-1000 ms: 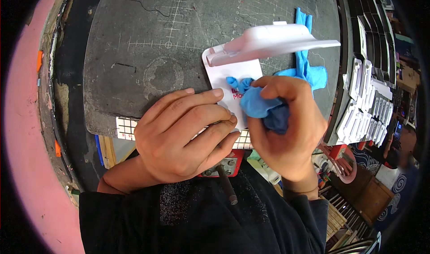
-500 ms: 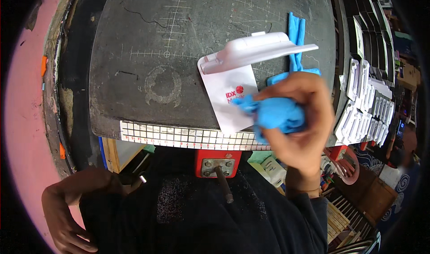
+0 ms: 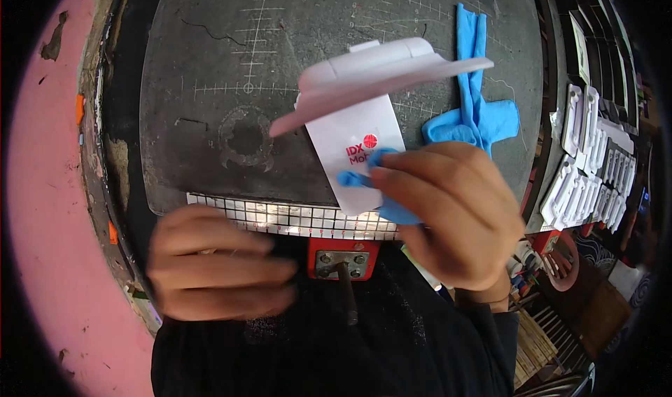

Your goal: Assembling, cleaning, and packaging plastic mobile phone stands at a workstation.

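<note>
My right hand (image 3: 455,211) is closed around a crumpled blue cloth (image 3: 399,212), whose twisted ends poke out by the fingertips. The cloth touches or hovers just over a flat white plastic panel (image 3: 356,160) with red print, lying on the dark work board (image 3: 203,54). Above the panel's far end a white plastic piece with a rounded back (image 3: 371,69) stands tilted; whether it is joined to the panel is hidden. My left hand (image 3: 220,264), slightly blurred, is over the board's near edge with fingers stretched to the right and nothing visible in them.
A second blue cloth (image 3: 472,110) lies folded on the board at the right. A white gridded ruler strip (image 3: 280,216) runs along the near edge, above a red metal bracket (image 3: 343,257). Rows of white plastic pieces (image 3: 591,155) sit on a rack at the far right.
My left hand has come up from the lower left to the board's near edge. The white piece's left end has swung toward me. My right hand still grips the blue cloth near the print.
</note>
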A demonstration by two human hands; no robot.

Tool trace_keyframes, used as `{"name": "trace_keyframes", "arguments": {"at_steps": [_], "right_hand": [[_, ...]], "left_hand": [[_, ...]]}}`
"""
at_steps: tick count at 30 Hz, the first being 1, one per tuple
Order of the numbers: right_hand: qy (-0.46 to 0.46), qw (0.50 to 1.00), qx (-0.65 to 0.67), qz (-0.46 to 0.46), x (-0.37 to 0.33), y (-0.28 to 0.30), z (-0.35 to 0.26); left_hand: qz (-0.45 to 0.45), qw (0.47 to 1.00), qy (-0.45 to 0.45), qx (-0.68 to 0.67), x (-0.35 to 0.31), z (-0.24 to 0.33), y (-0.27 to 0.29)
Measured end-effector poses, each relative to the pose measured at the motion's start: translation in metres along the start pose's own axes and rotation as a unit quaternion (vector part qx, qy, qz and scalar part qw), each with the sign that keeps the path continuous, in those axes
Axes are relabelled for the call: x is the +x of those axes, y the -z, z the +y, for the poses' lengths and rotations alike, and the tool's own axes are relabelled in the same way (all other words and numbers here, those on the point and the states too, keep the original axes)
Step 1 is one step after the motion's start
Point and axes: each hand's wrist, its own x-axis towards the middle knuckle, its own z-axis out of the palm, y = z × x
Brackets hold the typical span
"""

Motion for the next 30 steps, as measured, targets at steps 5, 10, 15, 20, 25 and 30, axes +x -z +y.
{"name": "trace_keyframes", "arguments": {"at_steps": [5, 10, 15, 20, 25, 30], "right_hand": [[-0.024, 1.0, -0.011, -0.001, 0.001, -0.014, -0.001], [-0.089, 0.996, -0.029, 0.009, 0.004, -0.016, -0.01], [-0.099, 0.995, -0.031, 0.007, 0.008, -0.013, -0.01], [-0.108, 0.994, -0.032, -0.013, 0.008, -0.016, -0.016], [-0.11, 0.991, -0.067, -0.023, 0.013, -0.015, -0.022], [-0.161, 0.986, -0.053, 0.01, 0.007, -0.018, -0.017]], "left_hand": [[0.209, 0.332, -0.1, -0.915, 0.075, 0.023, -0.003], [0.158, 0.328, -0.115, -0.924, 0.074, 0.02, -0.003], [0.14, 0.316, -0.107, -0.932, 0.072, 0.021, 0.0], [0.148, 0.323, -0.108, -0.929, 0.071, 0.021, -0.002], [0.133, 0.32, -0.12, -0.93, 0.07, 0.021, -0.003], [0.132, 0.315, -0.116, -0.933, 0.069, 0.02, -0.003]]}}
